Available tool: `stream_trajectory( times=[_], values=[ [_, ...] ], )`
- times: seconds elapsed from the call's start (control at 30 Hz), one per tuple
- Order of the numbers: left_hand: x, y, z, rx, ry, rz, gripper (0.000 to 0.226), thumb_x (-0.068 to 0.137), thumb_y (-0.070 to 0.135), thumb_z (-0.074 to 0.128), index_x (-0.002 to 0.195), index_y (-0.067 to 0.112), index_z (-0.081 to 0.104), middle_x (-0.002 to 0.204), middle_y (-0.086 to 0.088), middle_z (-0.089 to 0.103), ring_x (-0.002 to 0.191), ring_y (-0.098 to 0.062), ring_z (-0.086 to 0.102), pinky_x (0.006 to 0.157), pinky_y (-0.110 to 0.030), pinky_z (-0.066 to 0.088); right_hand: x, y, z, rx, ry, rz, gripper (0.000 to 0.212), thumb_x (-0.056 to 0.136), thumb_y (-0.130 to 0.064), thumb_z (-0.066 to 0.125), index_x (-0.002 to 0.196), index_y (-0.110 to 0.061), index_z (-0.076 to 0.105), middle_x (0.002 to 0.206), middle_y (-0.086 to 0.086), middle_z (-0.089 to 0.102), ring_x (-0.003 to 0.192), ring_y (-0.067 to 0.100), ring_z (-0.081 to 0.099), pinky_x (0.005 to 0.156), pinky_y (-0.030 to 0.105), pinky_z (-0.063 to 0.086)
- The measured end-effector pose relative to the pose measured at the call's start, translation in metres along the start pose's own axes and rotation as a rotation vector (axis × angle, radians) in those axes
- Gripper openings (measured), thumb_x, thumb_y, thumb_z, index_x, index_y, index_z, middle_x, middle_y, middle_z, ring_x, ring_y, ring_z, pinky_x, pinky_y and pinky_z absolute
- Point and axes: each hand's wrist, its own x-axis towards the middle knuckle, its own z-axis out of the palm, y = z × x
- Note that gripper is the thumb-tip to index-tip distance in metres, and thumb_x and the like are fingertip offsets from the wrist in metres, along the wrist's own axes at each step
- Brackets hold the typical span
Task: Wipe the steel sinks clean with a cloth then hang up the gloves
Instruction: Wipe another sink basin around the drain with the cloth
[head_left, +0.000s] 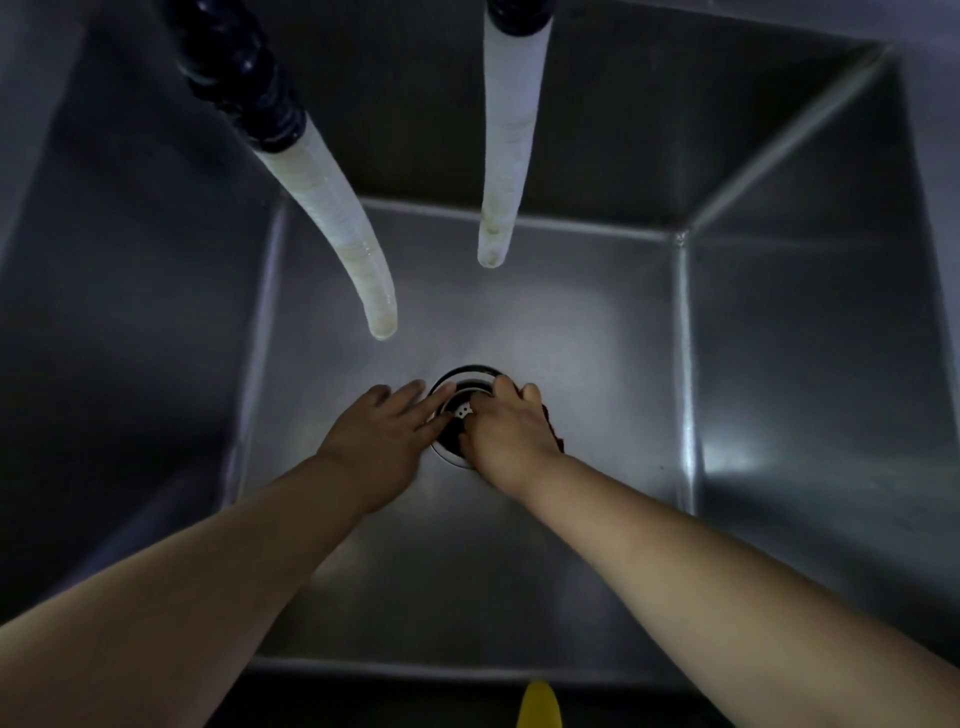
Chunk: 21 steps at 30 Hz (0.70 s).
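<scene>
I look down into a deep steel sink (571, 322). Both my arms reach to the round drain (467, 382) in the middle of its floor. My left hand (384, 431) lies flat at the drain's left edge, its straight fingers touching the rim. My right hand (506, 431) is curled over a dark reddish cloth (553, 428) and presses it onto the drain's right side. Only a small edge of the cloth shows beside the hand. The perforated strainer (464, 410) shows between my hands. No gloves are in view.
Two whitish ribbed hoses hang into the sink from dark fittings: the left hose (337, 218) ends above the drain's left, the right hose (506, 156) ends farther back. A yellow object (539, 706) pokes up at the sink's near rim.
</scene>
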Motion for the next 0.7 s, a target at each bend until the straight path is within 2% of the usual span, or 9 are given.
stream_trajectory(
  times=[0.07,0.17,0.27,0.37,0.47,0.53,0.6,0.67,0.7],
  values=[
    [0.000,0.000,0.001,0.012,0.007,0.002,0.060,0.097,0.017,0.027,0.152,0.023,0.003,0.159,-0.001,-0.013,0.147,-0.022,-0.001,0.115,-0.037,0.007,-0.005,0.001,-0.002,-0.117,0.122,-0.159,0.025,0.088,-0.030,0.059,0.100,-0.010,0.069,0.107,0.006,0.058,0.100,0.031,0.045,0.077,0.033,0.030],
    [0.000,0.001,0.002,0.026,0.013,0.000,0.059,0.097,0.017,0.026,0.152,0.022,0.002,0.159,-0.003,-0.013,0.147,-0.024,-0.001,0.115,-0.038,0.007,-0.016,0.011,-0.003,-0.124,0.345,-0.266,0.020,0.068,-0.021,0.080,0.072,-0.005,0.071,0.078,0.009,0.064,0.073,0.033,0.057,0.061,0.037,0.047],
    [-0.001,0.001,0.004,0.041,0.020,0.003,0.060,0.097,0.017,0.026,0.152,0.022,0.004,0.158,-0.004,-0.014,0.146,-0.025,-0.002,0.115,-0.039,0.006,-0.023,0.023,-0.010,-0.117,0.512,-0.212,0.023,0.078,-0.028,0.062,0.073,-0.007,0.068,0.078,0.009,0.062,0.075,0.029,0.049,0.068,0.038,0.041],
    [0.000,0.002,0.006,0.038,0.015,0.001,0.061,0.098,0.016,0.026,0.152,0.024,0.000,0.158,-0.003,-0.015,0.147,-0.025,-0.003,0.116,-0.039,0.005,-0.024,0.044,-0.028,-0.059,0.646,-0.051,0.033,0.082,-0.033,0.050,0.082,-0.005,0.068,0.087,0.013,0.062,0.079,0.032,0.049,0.076,0.037,0.035],
    [-0.001,0.001,0.004,0.035,0.008,0.013,0.064,0.097,0.014,0.026,0.150,0.026,-0.008,0.158,-0.001,-0.016,0.147,-0.023,-0.004,0.116,-0.038,0.005,-0.022,0.068,-0.040,-0.123,0.498,0.126,0.042,0.087,-0.036,0.046,0.111,-0.007,0.064,0.112,0.017,0.059,0.094,0.039,0.047,0.082,0.045,0.042],
    [-0.003,-0.001,0.002,0.021,0.007,0.021,0.068,0.096,0.010,0.028,0.150,0.026,-0.011,0.158,0.000,-0.016,0.147,-0.021,-0.002,0.116,-0.036,0.008,-0.025,0.082,-0.032,-0.203,0.328,0.116,0.049,0.092,-0.037,0.042,0.136,-0.017,0.049,0.137,0.014,0.046,0.110,0.036,0.036,0.092,0.047,0.037],
    [-0.008,-0.007,-0.003,-0.031,0.036,-0.003,0.073,0.094,0.005,0.031,0.150,0.025,-0.012,0.158,0.001,-0.015,0.147,-0.017,0.002,0.116,-0.032,0.011,-0.037,0.090,-0.022,-0.237,0.268,0.063,0.053,0.093,-0.036,0.040,0.143,-0.021,0.039,0.147,0.012,0.037,0.117,0.032,0.031,0.096,0.047,0.035],
    [-0.016,-0.014,-0.012,-0.109,0.147,-0.065,0.072,0.090,0.004,0.042,0.152,0.018,0.006,0.160,-0.003,0.005,0.144,-0.018,0.020,0.114,-0.031,0.022,-0.058,0.089,-0.009,-0.259,0.256,0.034,0.054,0.090,-0.037,0.038,0.141,-0.019,0.043,0.147,0.012,0.039,0.116,0.031,0.033,0.093,0.047,0.040],
    [-0.020,-0.018,-0.017,-0.113,0.236,-0.071,0.070,0.083,0.003,0.054,0.148,0.009,0.028,0.154,-0.010,0.028,0.137,-0.023,0.038,0.108,-0.034,0.034,-0.070,0.087,-0.001,-0.285,0.245,0.011,0.056,0.086,-0.039,0.043,0.138,-0.018,0.047,0.145,0.013,0.043,0.114,0.030,0.036,0.089,0.047,0.043]
  ],
)
